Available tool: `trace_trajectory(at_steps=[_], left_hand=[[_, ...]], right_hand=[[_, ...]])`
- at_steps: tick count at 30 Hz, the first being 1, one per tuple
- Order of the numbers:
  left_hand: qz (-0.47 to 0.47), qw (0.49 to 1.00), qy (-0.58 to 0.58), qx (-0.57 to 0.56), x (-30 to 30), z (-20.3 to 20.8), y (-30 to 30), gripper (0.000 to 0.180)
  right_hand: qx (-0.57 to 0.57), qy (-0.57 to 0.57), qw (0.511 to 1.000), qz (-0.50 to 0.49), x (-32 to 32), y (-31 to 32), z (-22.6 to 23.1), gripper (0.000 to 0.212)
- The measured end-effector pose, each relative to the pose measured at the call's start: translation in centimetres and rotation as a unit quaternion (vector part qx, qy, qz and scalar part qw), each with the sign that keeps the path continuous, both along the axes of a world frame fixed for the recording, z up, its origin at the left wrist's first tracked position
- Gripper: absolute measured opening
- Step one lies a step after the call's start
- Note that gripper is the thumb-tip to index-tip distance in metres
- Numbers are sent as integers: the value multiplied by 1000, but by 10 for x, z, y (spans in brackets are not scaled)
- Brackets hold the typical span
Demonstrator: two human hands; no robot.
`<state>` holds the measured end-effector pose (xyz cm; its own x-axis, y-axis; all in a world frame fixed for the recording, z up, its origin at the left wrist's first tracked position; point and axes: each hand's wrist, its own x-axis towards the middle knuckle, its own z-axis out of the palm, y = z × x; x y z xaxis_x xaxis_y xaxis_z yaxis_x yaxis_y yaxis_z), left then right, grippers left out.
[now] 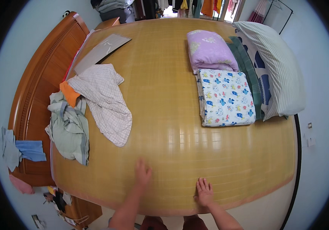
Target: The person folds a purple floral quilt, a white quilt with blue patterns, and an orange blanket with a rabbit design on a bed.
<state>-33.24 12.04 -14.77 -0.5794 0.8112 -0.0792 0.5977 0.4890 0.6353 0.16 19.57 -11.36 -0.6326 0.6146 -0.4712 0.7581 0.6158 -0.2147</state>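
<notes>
A bed covered by a yellow-brown woven mat (156, 96) spreads out in front of me. My right hand (204, 192) lies flat on the mat near its front edge, fingers stretched out and holding nothing. Further left, my left hand (144, 174) is over the mat, its fingers smeared by motion, so its grip is unclear. Nearest to it lies a rumpled white checked cloth (107, 99). Beside that cloth are a crumpled pale green garment (70, 130) and a small orange cloth (70, 94).
A folded fish-print quilt (227, 97), a folded purple quilt (212, 51) and a striped pillow (279, 71) sit at the right. A flat grey board (101, 53) lies at the far left, by the wooden headboard (44, 92). Blue cloth (31, 150) hangs over the headboard.
</notes>
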Motion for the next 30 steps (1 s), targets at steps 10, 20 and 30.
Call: trace_trajectory(at_steps=[10,20,30], left_hand=[[-113,981,118,-101,-191,48,40,51],[-184,958,-218,37,-127,60,29,13],[-418,873,-240,-69,-3,94,-58,17]], right_hand=[[65,-2,992,-112,-11,-13,-28,86],[-51,77,944,-317,-89,-13,13,76],[-523,347,676,-386,-209,-42,88,31]])
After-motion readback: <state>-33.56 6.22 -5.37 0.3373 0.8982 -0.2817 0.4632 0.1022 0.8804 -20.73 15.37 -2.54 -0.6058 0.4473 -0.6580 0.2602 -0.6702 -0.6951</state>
